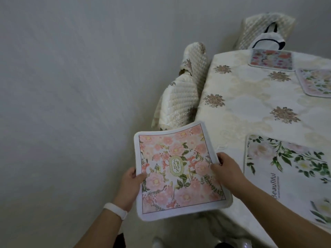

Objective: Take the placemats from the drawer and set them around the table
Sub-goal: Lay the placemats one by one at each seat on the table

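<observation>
A pink floral placemat (pixel 179 172) with a "GARDEN" label hangs in the air just off the table's near left corner. My left hand (pixel 131 185) pinches its left edge and my right hand (pixel 226 170) pinches its right edge. The table (pixel 241 108) carries a cream floral cloth. Three placemats lie on it: a white one with green leaves (pixel 290 169) at the near right, a colourful one (pixel 271 59) at the far edge, and a pale one (pixel 317 81) at the right, cut off by the frame.
A chair with a quilted cream cover (pixel 180 93) is pushed against the table's left side. A second covered chair (pixel 266 31) at the far end holds a white bag with dark handles (pixel 266 40). Pale floor (pixel 71 104) spreads to the left.
</observation>
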